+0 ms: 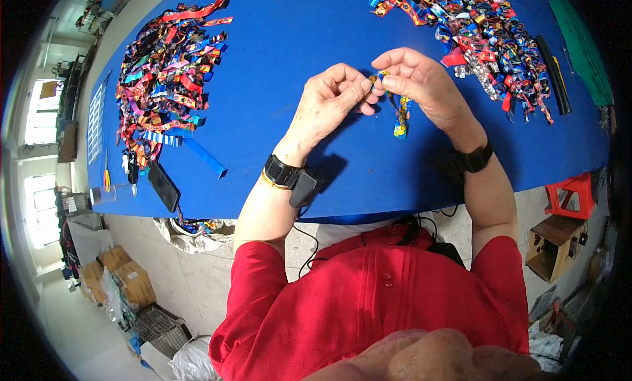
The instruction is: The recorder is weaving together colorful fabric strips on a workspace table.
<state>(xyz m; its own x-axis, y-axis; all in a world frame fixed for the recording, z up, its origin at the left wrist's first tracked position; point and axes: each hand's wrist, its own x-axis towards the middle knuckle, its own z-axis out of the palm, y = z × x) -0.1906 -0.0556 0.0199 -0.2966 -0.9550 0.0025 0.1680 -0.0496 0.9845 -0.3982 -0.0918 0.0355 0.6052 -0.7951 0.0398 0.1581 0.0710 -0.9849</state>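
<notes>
Over the blue table point(283, 45), my left hand point(332, 98) and my right hand point(418, 78) meet fingertip to fingertip. Both pinch the top end of one short colourful ribbon strap point(400, 114), whose blue and yellow tail hangs down below my right hand. A pile of colourful ribbon straps point(168, 72) lies to the left of my left hand. A second, wider pile of ribbon straps point(477, 32) spreads at the far right, just beyond my right hand. Each wrist wears a black band.
A black phone point(162, 185) and a loose blue strap point(205, 157) lie near the table's front left edge. A green sheet point(582, 45) covers the far right. Cardboard boxes point(125, 276), a red stool point(569, 193) and an open box point(553, 246) stand on the floor.
</notes>
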